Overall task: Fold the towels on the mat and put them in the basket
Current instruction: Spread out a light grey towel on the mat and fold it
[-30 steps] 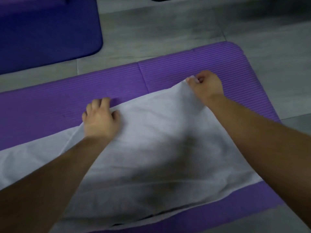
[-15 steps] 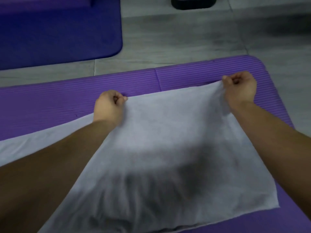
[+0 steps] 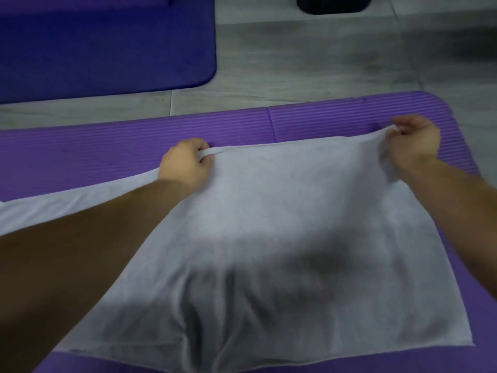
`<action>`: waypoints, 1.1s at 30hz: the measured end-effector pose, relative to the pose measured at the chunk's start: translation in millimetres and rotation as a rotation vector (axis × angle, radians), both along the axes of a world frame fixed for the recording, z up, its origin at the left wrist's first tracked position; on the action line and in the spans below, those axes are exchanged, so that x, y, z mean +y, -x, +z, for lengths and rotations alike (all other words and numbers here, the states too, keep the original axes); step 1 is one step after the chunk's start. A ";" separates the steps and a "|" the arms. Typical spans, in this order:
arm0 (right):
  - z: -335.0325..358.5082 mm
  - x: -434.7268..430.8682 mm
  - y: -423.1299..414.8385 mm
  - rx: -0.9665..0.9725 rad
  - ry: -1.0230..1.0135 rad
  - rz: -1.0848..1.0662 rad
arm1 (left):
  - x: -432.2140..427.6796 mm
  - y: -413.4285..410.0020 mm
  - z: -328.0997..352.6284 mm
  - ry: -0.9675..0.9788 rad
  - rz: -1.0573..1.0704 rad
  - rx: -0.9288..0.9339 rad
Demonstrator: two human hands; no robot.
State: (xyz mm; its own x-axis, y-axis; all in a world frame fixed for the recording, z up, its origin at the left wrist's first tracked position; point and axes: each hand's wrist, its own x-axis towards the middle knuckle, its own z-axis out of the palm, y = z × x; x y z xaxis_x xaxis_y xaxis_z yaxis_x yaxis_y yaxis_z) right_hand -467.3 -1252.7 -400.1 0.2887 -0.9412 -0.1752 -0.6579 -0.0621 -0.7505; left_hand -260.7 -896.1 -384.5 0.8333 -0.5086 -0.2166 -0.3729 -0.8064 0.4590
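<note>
Your left hand (image 3: 185,164) is clamped on the far edge of the white towel (image 3: 282,224). Its fingers are curled round the cloth, which bunches into a narrow roll where it leaves the fist. Your right hand (image 3: 415,141) pinches the towel's far right corner between the thumb and curled fingers, and a small tip of cloth shows beside the knuckles.

Between your two hands the far edge runs taut and nearly straight. It appears to be raised slightly off the purple mat (image 3: 107,157), though motion blur makes this uncertain. From both hands the towel spreads back toward you over the mat, widening as it comes, and its near edge lies on the mat below your forearms. To the left of your left hand, more of the towel trails away flat on the mat and passes under your left forearm. A soft dark shadow falls on the cloth nearer to you than your right hand.

Just beyond your hands a ribbed strip of mat is uncovered, with a seam crossing it at a point between them. The mat's rounded far corner lies just past your right hand. Beyond the mat is the grey floor (image 3: 295,63). A dark blue mat (image 3: 94,49) lies on the floor well beyond your left hand. A black object (image 3: 333,4) sits at the top edge, cut off by the frame and too little shown to identify.
</note>
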 end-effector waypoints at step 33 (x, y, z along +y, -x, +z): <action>6.6 405.2 -266.6 0.141 0.109 0.743 | 281.1 -159.1 18.5 -0.174 -0.062 -0.067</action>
State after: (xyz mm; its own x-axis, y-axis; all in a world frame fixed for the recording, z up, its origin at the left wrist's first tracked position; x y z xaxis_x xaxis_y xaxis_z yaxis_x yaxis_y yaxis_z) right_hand -200.8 -847.5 -393.4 0.8348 -0.5221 -0.1748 -0.5032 -0.5946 -0.6271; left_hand -101.6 -615.0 -366.0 0.8169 -0.5191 -0.2512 -0.4493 -0.8460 0.2871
